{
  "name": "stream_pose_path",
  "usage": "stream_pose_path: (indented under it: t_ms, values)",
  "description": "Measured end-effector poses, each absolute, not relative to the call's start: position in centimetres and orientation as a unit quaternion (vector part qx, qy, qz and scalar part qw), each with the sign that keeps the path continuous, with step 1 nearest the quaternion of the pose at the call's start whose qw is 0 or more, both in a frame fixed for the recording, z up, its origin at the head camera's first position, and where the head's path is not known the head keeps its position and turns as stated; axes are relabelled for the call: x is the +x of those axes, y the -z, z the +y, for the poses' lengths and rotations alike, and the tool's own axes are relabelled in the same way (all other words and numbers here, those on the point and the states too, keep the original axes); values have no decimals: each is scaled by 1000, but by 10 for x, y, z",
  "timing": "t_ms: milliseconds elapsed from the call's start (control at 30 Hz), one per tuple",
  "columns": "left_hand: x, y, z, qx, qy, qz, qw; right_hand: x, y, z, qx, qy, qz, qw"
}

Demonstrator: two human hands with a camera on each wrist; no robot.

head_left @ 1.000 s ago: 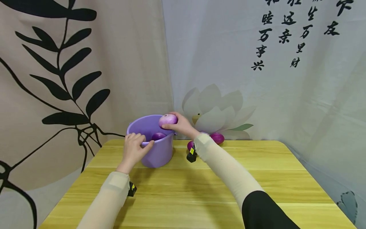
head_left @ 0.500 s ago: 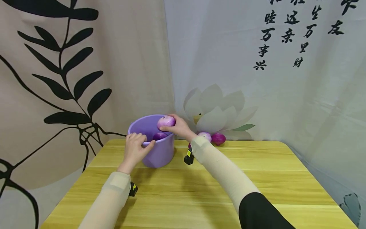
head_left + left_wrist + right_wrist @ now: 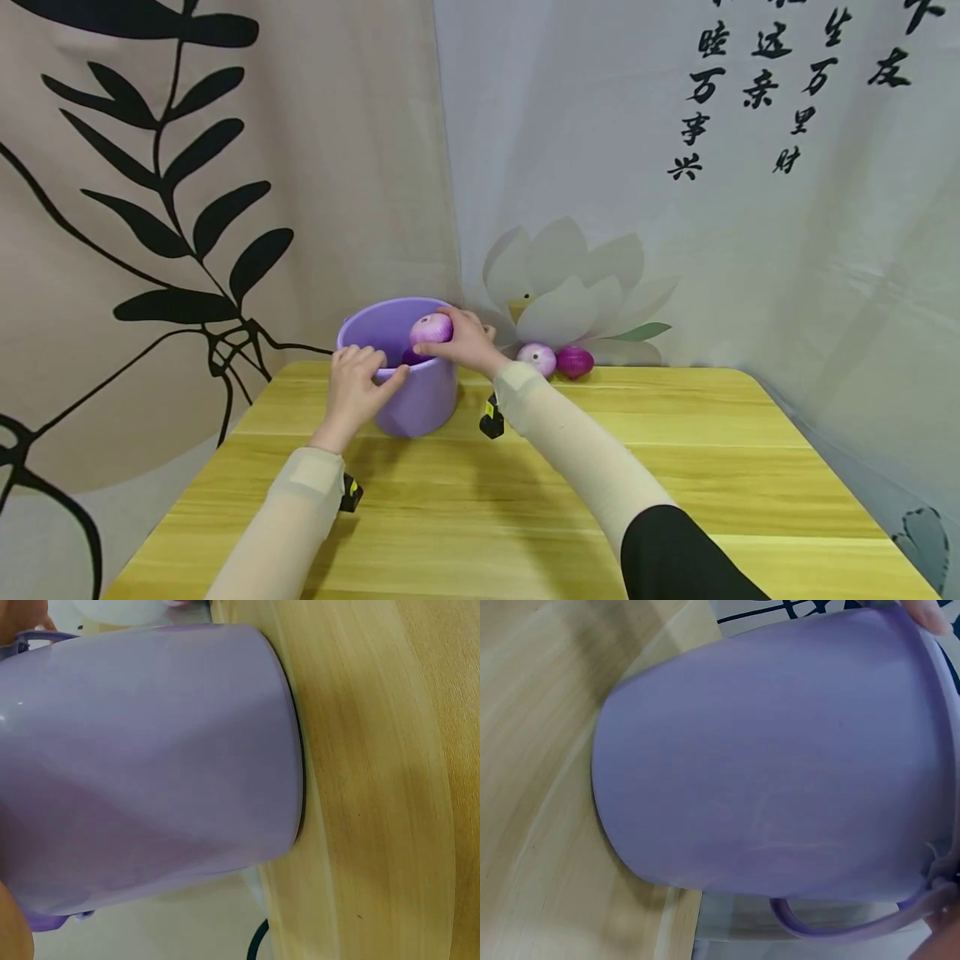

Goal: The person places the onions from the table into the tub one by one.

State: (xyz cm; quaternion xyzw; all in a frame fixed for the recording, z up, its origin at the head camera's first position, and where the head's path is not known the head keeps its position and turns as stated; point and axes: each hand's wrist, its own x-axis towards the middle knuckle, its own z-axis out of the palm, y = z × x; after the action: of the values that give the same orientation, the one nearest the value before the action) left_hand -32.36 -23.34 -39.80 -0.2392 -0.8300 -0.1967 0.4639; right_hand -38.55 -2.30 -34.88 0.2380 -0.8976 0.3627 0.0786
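Observation:
A purple bucket (image 3: 416, 404) stands upright at the back of the wooden table. My left hand (image 3: 356, 392) grips its near rim, with fingers over the edge and thumb along it. My right hand (image 3: 468, 340) holds a pale purple onion (image 3: 431, 328) between thumb and fingers, just inside the bucket's mouth at the right. Below it, a darker onion (image 3: 412, 359) lies inside the bucket, mostly hidden. Both wrist views are filled largely by the bucket's outer wall; the held onion does not show there.
To the right of the bucket, a pale onion (image 3: 537, 358) and a magenta onion (image 3: 575, 362) sit near the table's back edge. The bucket's handle (image 3: 840, 930) hangs at its side. A printed curtain (image 3: 360, 167) stands right behind the table (image 3: 465, 525).
My right hand has moved slightly left and down with the onion, lower into the bucket's mouth. More of the onions on the table shows past the right wrist. The left hand stays on the rim.

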Motion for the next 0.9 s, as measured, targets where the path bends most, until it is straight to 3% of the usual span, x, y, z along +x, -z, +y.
stream_pose_path:
  t_ms: [900]
  values:
    - [-324, 398, -233, -232, 199, -836, 456, -382, 348, -24, 236, -318, -917, 56]
